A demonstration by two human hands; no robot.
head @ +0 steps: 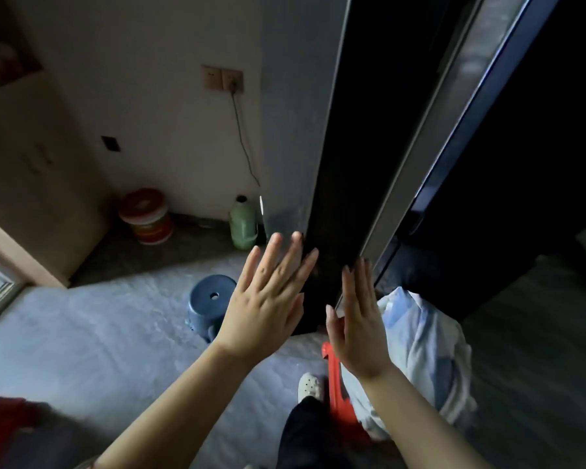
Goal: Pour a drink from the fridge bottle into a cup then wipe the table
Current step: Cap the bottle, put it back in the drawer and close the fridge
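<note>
A tall dark fridge [369, 130] rises in front of me, its grey door edge [420, 157] running down the middle right. My left hand [268, 299] is open with fingers spread, its fingertips at the fridge's dark side panel. My right hand [359, 319] is open and flat, its fingertips at the lower part of the door edge. Neither hand holds anything. No bottle from the fridge, cup or table shows in the head view.
A blue plastic stool [210, 302] stands on the floor left of the fridge. A green jug [242, 221] and a red-and-white tub [148, 216] sit by the wall. A red stool [339, 394] and a pale cloth bundle [427, 350] lie at the fridge's foot.
</note>
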